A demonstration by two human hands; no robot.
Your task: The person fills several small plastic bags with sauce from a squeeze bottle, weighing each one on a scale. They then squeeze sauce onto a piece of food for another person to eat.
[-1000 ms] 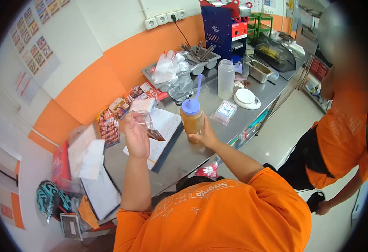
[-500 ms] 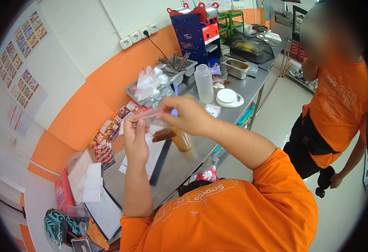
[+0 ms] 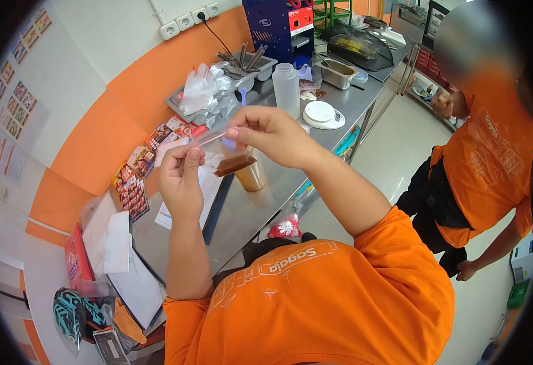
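Note:
A small clear plastic bag [image 3: 235, 164] with brown sauce in its bottom hangs between my two hands. My left hand [image 3: 182, 173] pinches one top corner of the bag, thumb against fingers. Its other top corner is pinched by my right hand [image 3: 269, 135], and the top edge is stretched taut and twisted into a narrow strip. Behind the bag, a clear container of orange-brown sauce [image 3: 253, 177] stands on the metal table [image 3: 266, 210], with a purple handle [image 3: 243, 97] rising above it.
An empty clear bottle [image 3: 286, 91] and a white scale [image 3: 323, 115] stand beyond my hands. Plastic gloves and bags [image 3: 202, 91] lie in a tray near the wall. Papers [image 3: 209, 188] lie under my left hand. A person in orange [image 3: 485, 146] stands at the right.
The bag's top edge is now pulled straighter between my hands. The view has shifted, and the other person's raised hand has come into sight.

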